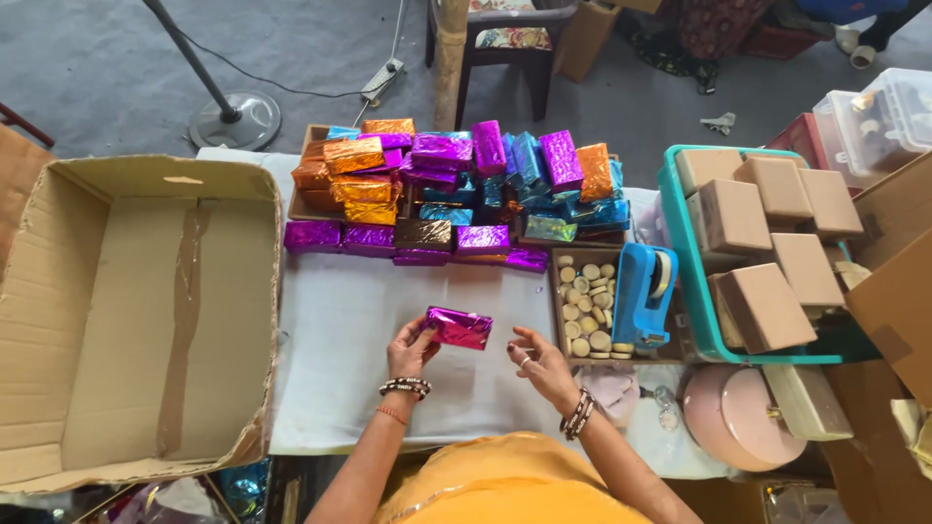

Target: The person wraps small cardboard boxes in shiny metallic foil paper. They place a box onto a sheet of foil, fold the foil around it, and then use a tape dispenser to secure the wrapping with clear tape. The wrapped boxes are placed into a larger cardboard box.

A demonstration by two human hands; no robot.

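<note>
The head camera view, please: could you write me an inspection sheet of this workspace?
Surface: white cloth-covered table.
Job's things: purple foil-wrapped block; heap of foil blocks in purple, orange and blue behind it.
Clutter: open cardboard box at left; box of small round discs; blue tape dispenser; teal crate of plain brown blocks.
Grips: left hand holds the purple block; right hand open beside it, apart.
Cables: power strip with lead on the floor.
Surroundings: fan stand base, chair, grey floor.

A small magenta foil-wrapped packet (pixel 458 327), shiny and crinkled, lies tilted above the white cloth.
</note>
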